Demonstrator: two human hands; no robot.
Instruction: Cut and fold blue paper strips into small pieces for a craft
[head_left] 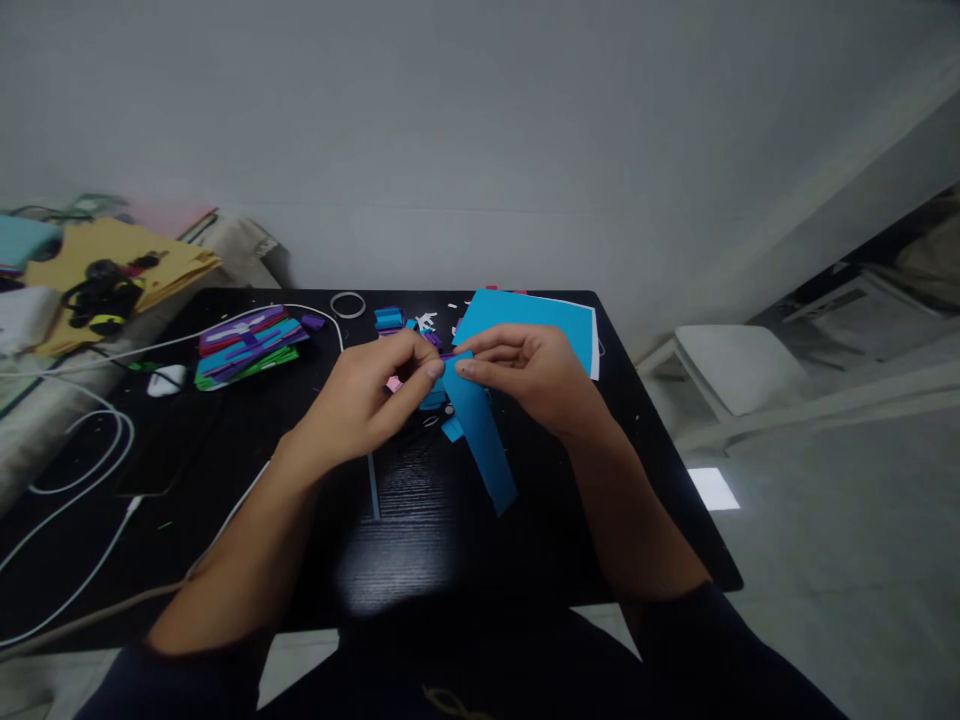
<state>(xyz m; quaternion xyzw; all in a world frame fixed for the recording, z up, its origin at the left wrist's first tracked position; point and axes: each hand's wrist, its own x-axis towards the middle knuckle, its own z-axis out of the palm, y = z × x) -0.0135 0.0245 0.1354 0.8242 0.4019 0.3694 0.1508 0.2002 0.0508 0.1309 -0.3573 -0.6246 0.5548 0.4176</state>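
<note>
A blue paper strip (484,440) hangs down from between my two hands, its lower end slanting toward the table front. My left hand (382,385) pinches the strip's top edge with thumb and forefinger. From the other side, my right hand (529,375) grips the same top edge, thumb in front and fingers behind. A thin purple edge shows at the fingertips; what it belongs to is hidden. Behind the hands lie small cut paper pieces (388,319) in blue and purple, partly covered. A large blue sheet (559,325) rests on white paper beyond my right hand.
On the black table (405,560) a stack of coloured paper strips (251,345) lies left, near a white earbud case (166,380) and white cables (112,430). A ring (347,305) sits at the back. A white stool (724,365) stands to the right.
</note>
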